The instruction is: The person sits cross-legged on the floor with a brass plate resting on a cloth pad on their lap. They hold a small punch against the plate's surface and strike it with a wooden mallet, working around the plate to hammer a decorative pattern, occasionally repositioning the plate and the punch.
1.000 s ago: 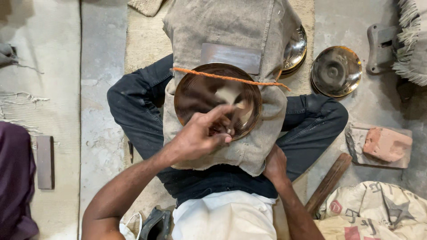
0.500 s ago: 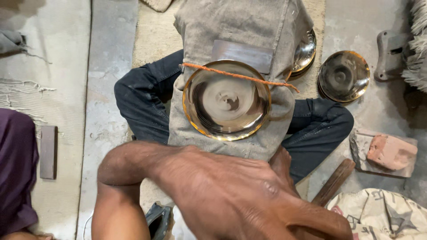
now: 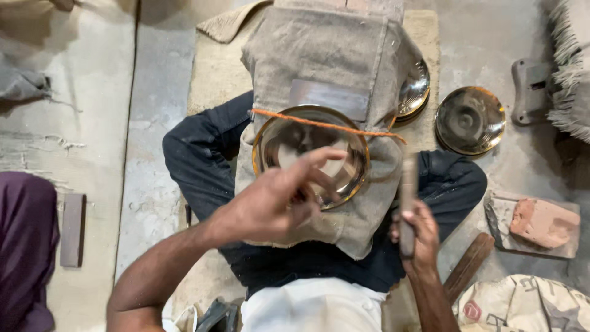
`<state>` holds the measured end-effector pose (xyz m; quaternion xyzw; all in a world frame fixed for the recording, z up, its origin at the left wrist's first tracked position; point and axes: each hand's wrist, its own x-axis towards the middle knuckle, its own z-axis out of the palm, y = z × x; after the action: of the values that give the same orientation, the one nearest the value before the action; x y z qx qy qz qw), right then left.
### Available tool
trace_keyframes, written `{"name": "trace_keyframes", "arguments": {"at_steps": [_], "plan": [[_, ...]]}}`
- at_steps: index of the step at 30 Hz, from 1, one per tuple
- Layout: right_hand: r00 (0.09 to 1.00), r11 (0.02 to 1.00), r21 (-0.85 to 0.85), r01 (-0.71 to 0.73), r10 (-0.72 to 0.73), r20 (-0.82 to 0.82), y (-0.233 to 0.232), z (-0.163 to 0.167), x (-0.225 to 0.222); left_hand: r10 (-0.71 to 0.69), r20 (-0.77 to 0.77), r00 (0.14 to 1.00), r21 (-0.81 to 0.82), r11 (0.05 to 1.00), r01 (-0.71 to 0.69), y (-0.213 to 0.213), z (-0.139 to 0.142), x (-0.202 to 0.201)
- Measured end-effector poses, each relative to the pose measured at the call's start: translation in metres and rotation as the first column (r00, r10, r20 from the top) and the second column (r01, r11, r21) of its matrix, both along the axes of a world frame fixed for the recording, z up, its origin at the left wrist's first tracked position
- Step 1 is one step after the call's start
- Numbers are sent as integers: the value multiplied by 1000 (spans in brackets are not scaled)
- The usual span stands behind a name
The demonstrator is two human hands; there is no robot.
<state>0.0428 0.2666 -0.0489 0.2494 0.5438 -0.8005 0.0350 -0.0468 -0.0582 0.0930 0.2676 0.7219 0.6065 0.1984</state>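
A shiny brass plate [image 3: 289, 141] lies in my lap on a grey cloth [image 3: 326, 55], with an orange cord [image 3: 332, 126] stretched across its far rim. My left hand [image 3: 276, 200] hovers over the plate's near edge, its fingers loosely spread and holding nothing. My right hand [image 3: 418, 237] is at my right thigh, closed around a slim, blurred stick-like tool [image 3: 407, 197] that points away from me.
Two more brass plates lie to the right: one [image 3: 415, 89] half under the cloth, one [image 3: 470, 120] on the concrete floor. A brick piece [image 3: 541, 221], a wooden stick [image 3: 470, 264] and a printed sack [image 3: 528, 304] sit at right. Purple cloth [image 3: 24, 246] at left.
My left arm, which swept close across the view half a second ago, is back over the plate. My right hand has lifted the tool into view.
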Motion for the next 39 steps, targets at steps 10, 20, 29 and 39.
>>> {"name": "trace_keyframes", "arguments": {"at_steps": [10, 20, 29, 39], "plan": [[943, 779, 580, -239, 328, -52, 12, 25, 16, 213, -13, 977, -128, 969, -213, 9, -81, 9], [833, 508, 761, -403, 548, 76, 17, 46, 4, 214, 132, 968, -152, 969, -194, 7, -84, 7], [793, 386, 820, -422, 596, 128, 19, 63, -7, 202, 82, 976, -161, 969, -187, 3, -82, 2], [744, 403, 796, -452, 663, 87, 14, 62, -11, 196, 104, 975, -219, 961, -170, 3, -83, 3]]}}
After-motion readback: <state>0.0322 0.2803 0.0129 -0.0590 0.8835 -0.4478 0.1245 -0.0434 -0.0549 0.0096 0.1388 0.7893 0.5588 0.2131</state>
